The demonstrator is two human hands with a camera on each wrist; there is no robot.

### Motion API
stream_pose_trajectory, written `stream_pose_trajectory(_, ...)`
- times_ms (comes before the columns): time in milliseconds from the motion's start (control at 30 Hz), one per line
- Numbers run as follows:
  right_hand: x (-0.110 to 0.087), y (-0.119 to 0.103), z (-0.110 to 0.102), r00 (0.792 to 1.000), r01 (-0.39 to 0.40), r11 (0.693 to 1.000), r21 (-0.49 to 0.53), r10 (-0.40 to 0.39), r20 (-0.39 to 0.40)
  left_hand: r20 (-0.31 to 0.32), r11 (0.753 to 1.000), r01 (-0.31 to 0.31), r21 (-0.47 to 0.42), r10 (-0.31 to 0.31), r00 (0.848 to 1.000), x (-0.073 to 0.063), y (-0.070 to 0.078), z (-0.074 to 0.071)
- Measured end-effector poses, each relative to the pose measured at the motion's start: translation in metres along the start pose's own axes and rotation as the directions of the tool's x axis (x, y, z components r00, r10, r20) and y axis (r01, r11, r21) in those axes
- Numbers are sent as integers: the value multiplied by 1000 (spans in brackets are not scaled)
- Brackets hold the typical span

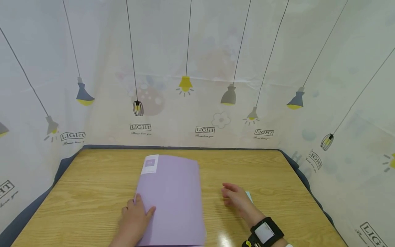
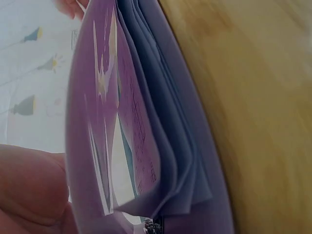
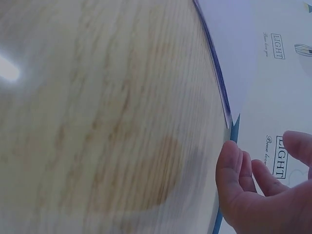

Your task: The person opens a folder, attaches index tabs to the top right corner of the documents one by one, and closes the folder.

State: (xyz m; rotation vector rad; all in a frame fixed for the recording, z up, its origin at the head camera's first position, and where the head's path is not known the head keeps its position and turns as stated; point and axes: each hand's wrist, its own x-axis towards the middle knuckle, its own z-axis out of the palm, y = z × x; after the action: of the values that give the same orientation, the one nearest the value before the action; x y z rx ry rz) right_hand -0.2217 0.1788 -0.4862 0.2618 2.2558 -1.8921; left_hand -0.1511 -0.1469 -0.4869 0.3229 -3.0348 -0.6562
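Observation:
A light purple folder (image 1: 172, 199) lies closed on the table, with a white label (image 1: 150, 164) at the top of its spine side. My left hand (image 1: 134, 218) rests on its left edge, thumb on the cover and fingers along the spine. From the lower end, the left wrist view shows clear sleeves, papers (image 2: 141, 131) and a small metal part (image 2: 153, 225) inside the folder. To the folder's right, my right hand (image 1: 239, 199) is above the table, fingers loosely bent, touching nothing that I can see. A pale blue-green item (image 1: 249, 197) is mostly hidden behind that hand.
The wooden table (image 1: 83, 199) has a dark blue border (image 1: 182, 148) at its back edge. A pale cloth (image 1: 185, 113) printed with hanging lamps encloses the back and both sides. My right wrist wears a black strap (image 1: 268, 230).

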Motion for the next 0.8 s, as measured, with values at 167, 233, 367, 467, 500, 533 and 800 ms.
stream_pose_trajectory(167, 0, 0, -3, 1000, 0, 1000, -3, 0, -9, 2, 1000, -8, 1, 8, 1000, -6, 20, 6)
stream_pose_trajectory(233, 0, 1, -4, 1000, 2, 1000, -8, -2, -17, 0, 1000, -15, 2, 15, 1000, -9, 28, 9)
stream_pose_trajectory(367, 1, 1, -6, 1000, 6, 1000, -11, -7, -22, -19, 1000, -26, -10, 26, 999, -14, 40, 14)
stream_pose_trajectory(467, 1, 1, -7, 1000, 1, 1000, -13, -2, -22, -17, 999, -28, -19, 28, 999, -16, 46, 17)
stream_pose_trajectory(500, 1, 1, -7, 1000, -2, 1000, -14, 2, -21, -13, 999, -26, -21, 26, 1000, -16, 47, 18)
stream_pose_trajectory(533, 1, 1, -7, 1000, -3, 1000, -17, 3, -19, -10, 999, -25, -20, 25, 1000, -16, 48, 18)
stream_pose_trajectory(800, 3, 2, -8, 1000, -3, 999, -33, 3, -18, 0, 998, -56, -37, 56, 998, -17, 47, 15)
